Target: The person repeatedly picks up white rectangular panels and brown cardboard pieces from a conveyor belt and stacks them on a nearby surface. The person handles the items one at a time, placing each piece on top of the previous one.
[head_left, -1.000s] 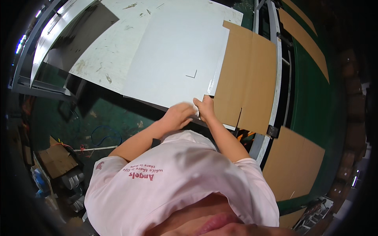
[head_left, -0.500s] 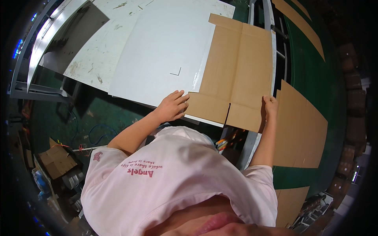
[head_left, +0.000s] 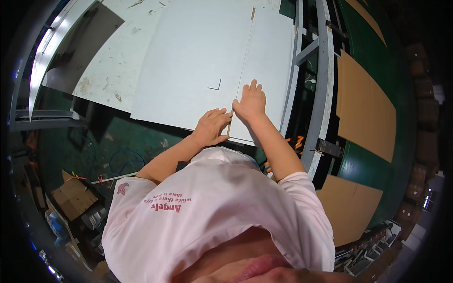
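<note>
A white-faced cardboard carton blank (head_left: pixel 188 56) lies flat on the table in front of me, with a seam running away from me between its left panel and a narrower right panel (head_left: pixel 271 52). Thin strips of brown board show at both ends of this seam. My left hand (head_left: pixel 212 127) rests with fingers extended on the near end of the left panel, beside the seam. Pressed flat on the right panel is my right hand (head_left: pixel 251 101), its thumb at the seam and close to my left fingers. Neither hand grips anything.
On my right, past a metal rail (head_left: pixel 321 94), brown cardboard sheets (head_left: pixel 365 108) lie on a green belt. A curved metal sheet (head_left: pixel 45 61) stands at the far left. Lower left, a torn brown carton (head_left: pixel 75 195) sits near a blue hose (head_left: pixel 125 160) on the floor.
The blank's brown right part has been folded over leftward, so its white face now shows. My right hand left its right edge and moved left to the seam. Sheets on the belt shifted toward me.
</note>
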`<act>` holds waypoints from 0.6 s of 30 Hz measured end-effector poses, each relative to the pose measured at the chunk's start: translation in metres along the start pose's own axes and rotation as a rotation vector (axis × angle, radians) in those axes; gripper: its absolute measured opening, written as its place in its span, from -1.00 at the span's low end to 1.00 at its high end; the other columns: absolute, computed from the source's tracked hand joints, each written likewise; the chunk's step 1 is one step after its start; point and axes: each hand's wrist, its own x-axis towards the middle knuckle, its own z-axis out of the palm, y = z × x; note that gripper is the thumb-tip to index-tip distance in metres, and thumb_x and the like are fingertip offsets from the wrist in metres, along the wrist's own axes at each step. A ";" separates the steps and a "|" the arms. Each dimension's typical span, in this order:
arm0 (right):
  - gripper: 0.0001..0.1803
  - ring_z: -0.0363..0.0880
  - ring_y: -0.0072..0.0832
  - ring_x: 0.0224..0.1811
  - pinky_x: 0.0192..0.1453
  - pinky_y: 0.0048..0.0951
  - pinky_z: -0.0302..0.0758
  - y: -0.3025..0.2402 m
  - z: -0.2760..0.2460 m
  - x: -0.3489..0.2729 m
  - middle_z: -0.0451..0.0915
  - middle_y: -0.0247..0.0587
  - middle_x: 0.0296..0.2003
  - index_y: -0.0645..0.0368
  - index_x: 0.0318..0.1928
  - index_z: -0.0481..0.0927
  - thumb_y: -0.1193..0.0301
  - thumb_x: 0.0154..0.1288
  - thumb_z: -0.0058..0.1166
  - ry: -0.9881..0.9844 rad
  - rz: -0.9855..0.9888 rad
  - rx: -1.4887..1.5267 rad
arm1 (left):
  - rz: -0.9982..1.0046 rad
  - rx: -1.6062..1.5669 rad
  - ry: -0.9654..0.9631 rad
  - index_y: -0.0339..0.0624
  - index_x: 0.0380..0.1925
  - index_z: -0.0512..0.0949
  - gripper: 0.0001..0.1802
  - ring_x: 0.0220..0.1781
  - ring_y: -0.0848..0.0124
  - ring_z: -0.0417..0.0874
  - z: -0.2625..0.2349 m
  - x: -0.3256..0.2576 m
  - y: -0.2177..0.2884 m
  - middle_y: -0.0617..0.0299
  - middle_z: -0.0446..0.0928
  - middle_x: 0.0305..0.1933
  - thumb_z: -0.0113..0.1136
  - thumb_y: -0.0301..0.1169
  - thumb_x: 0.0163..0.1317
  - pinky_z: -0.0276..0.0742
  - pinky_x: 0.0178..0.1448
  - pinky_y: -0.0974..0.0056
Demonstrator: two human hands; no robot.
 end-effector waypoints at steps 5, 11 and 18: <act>-0.63 0.39 0.01 0.11 0.10 -0.08 0.42 0.008 0.013 -0.002 0.37 0.21 0.18 0.31 -0.20 0.58 0.28 0.04 0.21 0.080 -0.029 0.087 | 0.012 0.049 -0.013 -0.17 0.10 0.45 -0.30 0.28 0.08 0.38 -0.006 0.004 0.003 0.09 0.38 0.26 0.34 -0.14 -0.10 0.28 0.30 0.01; -0.51 0.27 0.02 0.30 0.31 -0.13 0.29 0.056 0.037 -0.007 0.32 0.17 0.27 0.20 -0.03 0.59 0.26 0.02 0.30 0.409 0.051 0.066 | 0.043 0.123 -0.107 -0.18 0.13 0.44 -0.25 0.29 0.12 0.35 -0.008 0.012 -0.002 0.08 0.31 0.32 0.35 -0.12 -0.11 0.29 0.25 0.07; -0.36 0.32 -0.02 0.31 0.38 -0.16 0.24 0.164 0.043 -0.073 0.40 0.16 0.22 0.24 0.12 0.52 0.25 0.00 0.35 0.517 0.538 0.580 | 0.108 0.285 -0.281 -0.30 0.12 0.43 -0.30 0.28 0.09 0.32 -0.010 0.019 0.011 0.05 0.29 0.33 0.30 -0.10 0.02 0.30 0.28 0.08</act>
